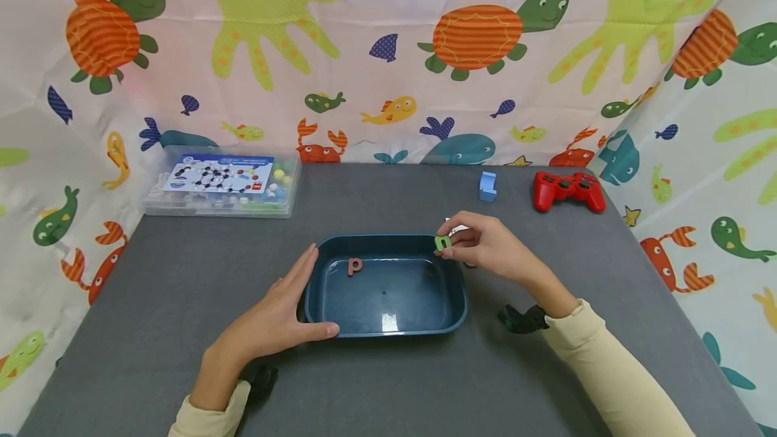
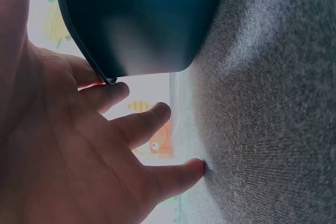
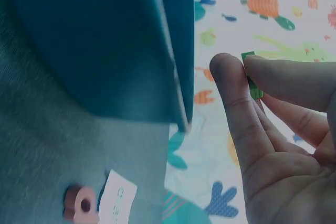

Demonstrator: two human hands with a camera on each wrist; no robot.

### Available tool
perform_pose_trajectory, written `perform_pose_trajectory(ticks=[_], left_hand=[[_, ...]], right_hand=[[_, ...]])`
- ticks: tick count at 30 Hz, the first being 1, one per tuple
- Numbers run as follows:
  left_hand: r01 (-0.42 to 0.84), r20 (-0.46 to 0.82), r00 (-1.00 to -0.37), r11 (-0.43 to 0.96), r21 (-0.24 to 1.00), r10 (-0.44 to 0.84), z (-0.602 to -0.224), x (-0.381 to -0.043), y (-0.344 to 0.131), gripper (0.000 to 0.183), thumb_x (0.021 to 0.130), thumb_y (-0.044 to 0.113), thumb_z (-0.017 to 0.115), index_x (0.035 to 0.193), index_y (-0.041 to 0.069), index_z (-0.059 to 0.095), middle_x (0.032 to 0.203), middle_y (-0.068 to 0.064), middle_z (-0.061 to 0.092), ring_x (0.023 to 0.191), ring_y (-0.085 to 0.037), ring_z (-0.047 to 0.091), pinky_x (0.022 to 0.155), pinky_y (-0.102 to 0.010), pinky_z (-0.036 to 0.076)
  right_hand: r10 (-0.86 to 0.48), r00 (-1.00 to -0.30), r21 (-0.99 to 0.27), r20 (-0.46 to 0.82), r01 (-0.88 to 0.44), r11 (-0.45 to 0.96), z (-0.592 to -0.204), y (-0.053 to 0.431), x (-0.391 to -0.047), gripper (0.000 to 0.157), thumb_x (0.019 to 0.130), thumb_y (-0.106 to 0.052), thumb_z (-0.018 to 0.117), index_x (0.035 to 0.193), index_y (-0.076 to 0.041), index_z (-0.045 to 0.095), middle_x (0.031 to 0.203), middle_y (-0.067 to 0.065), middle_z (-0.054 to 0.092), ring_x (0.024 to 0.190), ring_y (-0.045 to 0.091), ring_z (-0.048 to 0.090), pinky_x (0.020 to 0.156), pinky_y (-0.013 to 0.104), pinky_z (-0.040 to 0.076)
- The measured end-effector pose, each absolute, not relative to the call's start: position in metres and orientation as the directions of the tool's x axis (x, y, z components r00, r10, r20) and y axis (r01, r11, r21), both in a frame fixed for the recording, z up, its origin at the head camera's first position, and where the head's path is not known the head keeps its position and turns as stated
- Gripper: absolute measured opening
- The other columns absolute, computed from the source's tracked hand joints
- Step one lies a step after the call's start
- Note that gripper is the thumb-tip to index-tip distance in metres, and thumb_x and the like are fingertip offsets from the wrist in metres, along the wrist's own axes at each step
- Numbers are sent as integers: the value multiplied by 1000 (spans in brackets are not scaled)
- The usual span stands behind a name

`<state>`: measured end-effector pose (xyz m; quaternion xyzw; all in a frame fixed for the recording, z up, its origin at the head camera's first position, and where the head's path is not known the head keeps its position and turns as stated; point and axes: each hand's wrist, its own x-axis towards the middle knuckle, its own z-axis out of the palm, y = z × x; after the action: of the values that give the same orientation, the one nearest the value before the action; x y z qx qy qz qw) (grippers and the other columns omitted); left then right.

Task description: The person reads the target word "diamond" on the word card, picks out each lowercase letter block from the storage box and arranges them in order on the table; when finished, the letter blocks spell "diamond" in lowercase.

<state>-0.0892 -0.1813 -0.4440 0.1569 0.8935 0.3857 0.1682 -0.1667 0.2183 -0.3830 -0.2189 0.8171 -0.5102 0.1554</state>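
A dark blue plastic tray (image 1: 413,295) sits mid-table, with a small reddish letter "p" (image 1: 355,266) lying inside toward its back left. My left hand (image 1: 273,315) spans the tray's left end, fingers extended along the side and thumb resting at the near rim. Over the tray's back right corner, my right hand (image 1: 485,248) pinches a small green letter (image 1: 443,243) between thumb and index finger. In the right wrist view, a reddish letter (image 3: 79,205) and a white printed card (image 3: 118,198) lie on the table beside the tray, mostly hidden by my right hand in the head view.
A clear plastic case (image 1: 221,182) of molecule-model parts stands at the back left. Toward the back right are a light blue block-like piece (image 1: 487,186) and a red game controller (image 1: 569,190). Printed fabric (image 1: 364,25) hangs behind the grey table (image 1: 376,390).
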Motion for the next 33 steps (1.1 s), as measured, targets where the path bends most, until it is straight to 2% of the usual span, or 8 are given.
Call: perform_pose_trajectory(ticks=[6,13,23,33], left_hand=[[158,-173,-894,651,743,414,-444,-90,-182,125,89,61,82,174,24,-2,180,-3,-4,162,-41,12,119,-79,7],[167,-165,-893,650,741,418,-444,-90,-181,125,89,59,82,174,22,-1,180,-5,-4,162,-42,12,119,-80,7],[162,-167,-897,655,738,409,-445,-88,-180,125,89,60,82,174,20,0,180,-5,-3,162,-41,13,120,-78,6],[156,-174,-898,663,732,404,-444,-88,-179,125,88,60,82,174,20,0,180,-6,-3,162,-41,12,120,-78,5]], right_hand=[[-474,-880,-911,-23,-177,372,-388,239,-166,25,100,0,72,125,1,69,108,19,76,91,49,70,77,44,64],[-402,-915,-879,16,-204,431,-396,265,-163,27,100,-1,74,127,-1,71,123,19,71,107,31,73,88,29,61],[-254,-967,-815,2,-149,561,-404,297,-156,29,100,-4,76,128,-2,71,129,18,67,107,33,69,85,23,58],[-118,-990,-713,76,-136,688,-411,329,-154,28,98,-2,77,126,-4,73,126,17,69,109,36,72,81,10,52]])
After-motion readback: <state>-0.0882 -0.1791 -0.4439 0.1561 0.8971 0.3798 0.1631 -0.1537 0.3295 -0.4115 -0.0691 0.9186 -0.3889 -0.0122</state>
